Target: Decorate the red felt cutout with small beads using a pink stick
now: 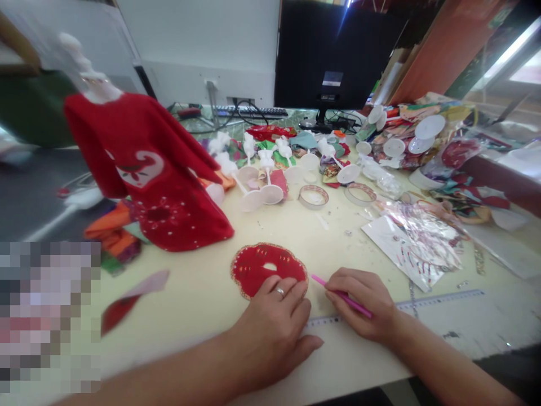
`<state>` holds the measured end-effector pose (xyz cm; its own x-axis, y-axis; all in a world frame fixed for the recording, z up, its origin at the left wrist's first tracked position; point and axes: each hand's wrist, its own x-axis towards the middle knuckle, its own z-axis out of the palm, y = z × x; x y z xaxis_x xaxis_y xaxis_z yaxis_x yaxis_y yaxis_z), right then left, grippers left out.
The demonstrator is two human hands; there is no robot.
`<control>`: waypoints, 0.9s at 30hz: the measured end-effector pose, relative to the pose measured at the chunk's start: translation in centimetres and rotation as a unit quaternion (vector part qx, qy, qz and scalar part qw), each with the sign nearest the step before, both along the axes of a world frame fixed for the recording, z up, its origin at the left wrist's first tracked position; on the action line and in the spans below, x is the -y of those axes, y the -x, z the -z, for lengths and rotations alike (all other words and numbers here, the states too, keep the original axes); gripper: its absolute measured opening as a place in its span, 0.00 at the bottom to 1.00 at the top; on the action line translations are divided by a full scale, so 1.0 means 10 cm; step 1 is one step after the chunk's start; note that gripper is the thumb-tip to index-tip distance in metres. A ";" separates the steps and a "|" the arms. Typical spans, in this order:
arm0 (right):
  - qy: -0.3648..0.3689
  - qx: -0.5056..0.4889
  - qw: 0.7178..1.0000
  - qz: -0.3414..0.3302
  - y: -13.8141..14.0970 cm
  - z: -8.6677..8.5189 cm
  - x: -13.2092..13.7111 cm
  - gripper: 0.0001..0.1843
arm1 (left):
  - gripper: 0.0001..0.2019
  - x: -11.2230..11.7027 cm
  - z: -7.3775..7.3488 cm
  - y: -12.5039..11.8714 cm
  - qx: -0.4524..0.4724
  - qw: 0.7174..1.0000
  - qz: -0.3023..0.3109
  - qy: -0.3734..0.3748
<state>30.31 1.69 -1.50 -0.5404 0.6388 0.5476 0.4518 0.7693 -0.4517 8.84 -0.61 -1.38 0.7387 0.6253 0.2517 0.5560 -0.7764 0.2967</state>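
On the table lies a red round fabric piece with a scalloped, gold-dotted edge and a small pale opening near its middle. My left hand, a ring on one finger, rests flat on its near right part, fingers stretched out and thumb apart. In my right hand is a slim pink pen, gripped between thumb and fingers. The pen's left end points at the fabric's right edge, a short gap away. Under and beside my hands runs a clear ruler.
A red dress on a white mannequin stands at left. Behind are several small white stands, two tape rolls and a black monitor. Plastic packets and heaped fabrics lie at right. A blurred cloth strip is near left.
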 end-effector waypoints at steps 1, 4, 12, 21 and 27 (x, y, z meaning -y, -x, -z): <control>0.000 0.003 1.000 0.001 0.00 0.00 0.00 0.08 | 0.19 0.00 0.00 0.00 0.000 1.000 0.000 0.002; 0.000 0.014 1.000 0.002 0.00 0.00 0.00 0.07 | 0.19 -0.01 -0.01 0.01 -0.007 1.000 -0.001 0.004; -0.006 0.031 0.999 0.007 -0.01 0.01 -0.01 0.07 | 0.18 -0.01 -0.03 0.01 -0.006 1.000 -0.002 -0.002; -0.004 0.036 0.999 -0.001 0.00 0.00 -0.01 0.07 | 0.19 -0.02 -0.02 0.01 -0.010 1.000 0.000 0.005; -0.011 0.039 0.999 -0.012 -0.01 0.01 -0.01 0.08 | 0.18 -0.02 -0.03 0.01 -0.013 1.000 -0.001 0.011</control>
<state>30.36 1.77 -1.57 -0.5967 0.6136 0.5171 0.4661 0.7896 -0.3992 8.74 -0.40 -1.07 0.7435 0.6318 0.2191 0.5650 -0.7688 0.2996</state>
